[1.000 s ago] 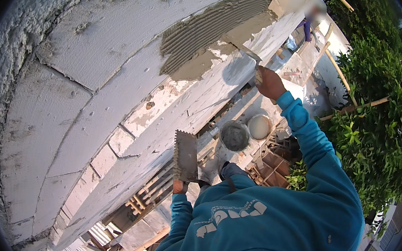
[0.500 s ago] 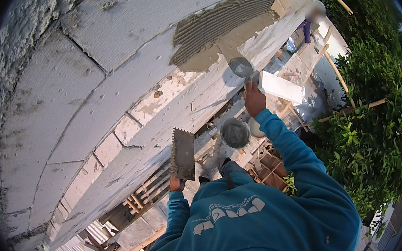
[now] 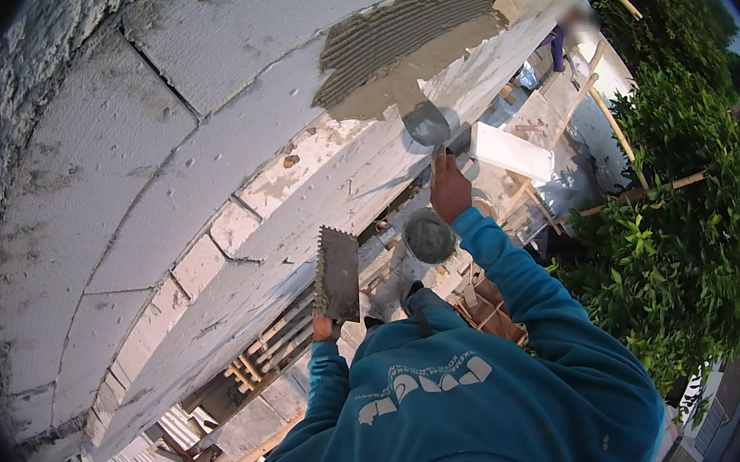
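Outdoors, high on a white block wall (image 3: 201, 167); scaffold poles and green shrubs below. Taken from the wall's top edge, left to right: left hand (image 3: 323, 329) just off the edge, fingers closed round the handle of a notched trowel (image 3: 337, 273), blade upright, long axis pointing up toward the wall top. Grey bucket (image 3: 428, 236) below the edge, between the two hands. Right hand (image 3: 448, 188) nearer the fresh combed mortar (image 3: 404, 42), fingers wrapped on a pointing trowel (image 3: 425, 123), blade touching the mortar's lower margin. Loose white block (image 3: 511, 151) just right.
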Demonstrator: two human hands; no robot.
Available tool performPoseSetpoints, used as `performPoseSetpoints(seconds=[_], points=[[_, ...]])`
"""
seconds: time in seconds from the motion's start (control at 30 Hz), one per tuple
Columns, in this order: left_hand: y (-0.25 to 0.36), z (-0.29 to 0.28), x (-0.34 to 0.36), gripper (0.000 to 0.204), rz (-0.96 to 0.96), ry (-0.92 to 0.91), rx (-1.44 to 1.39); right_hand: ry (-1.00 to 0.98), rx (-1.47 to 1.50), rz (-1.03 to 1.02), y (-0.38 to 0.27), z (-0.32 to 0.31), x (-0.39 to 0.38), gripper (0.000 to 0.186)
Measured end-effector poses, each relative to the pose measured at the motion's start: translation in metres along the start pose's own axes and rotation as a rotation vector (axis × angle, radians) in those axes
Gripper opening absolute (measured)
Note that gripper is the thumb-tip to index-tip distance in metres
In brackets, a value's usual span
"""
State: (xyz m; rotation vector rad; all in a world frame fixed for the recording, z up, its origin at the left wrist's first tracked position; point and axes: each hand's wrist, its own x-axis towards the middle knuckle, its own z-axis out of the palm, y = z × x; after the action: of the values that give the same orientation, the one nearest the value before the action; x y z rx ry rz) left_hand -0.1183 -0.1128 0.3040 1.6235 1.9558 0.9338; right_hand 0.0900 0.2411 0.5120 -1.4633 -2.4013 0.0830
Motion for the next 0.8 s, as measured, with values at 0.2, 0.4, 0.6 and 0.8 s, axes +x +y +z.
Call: performPoseSetpoints(seconds=[0.2,0.4,0.6,0.8], points=[[-0.013,0.000,-0.001,0.058,-0.183,-0.151,-0.171,-0.079,0.131,0.063,-0.002,-0.012,-0.016,0.063],[-0.009,-0.017,-0.007,0.055,-0.065,-0.021,-0.059,0.024,0.292,0.117,-0.013,0.019,-0.018,0.058],[-0.001,-0.025,-0.037,0.056,-0.495,0.031,-0.886,0.197,0.426,0.043,-0.046,0.084,-0.024,0.052],[-0.003,-0.026,-0.058,0.053,-0.193,-0.033,-0.326,-0.104,0.432,0.086,-0.035,0.062,-0.067,0.059]])
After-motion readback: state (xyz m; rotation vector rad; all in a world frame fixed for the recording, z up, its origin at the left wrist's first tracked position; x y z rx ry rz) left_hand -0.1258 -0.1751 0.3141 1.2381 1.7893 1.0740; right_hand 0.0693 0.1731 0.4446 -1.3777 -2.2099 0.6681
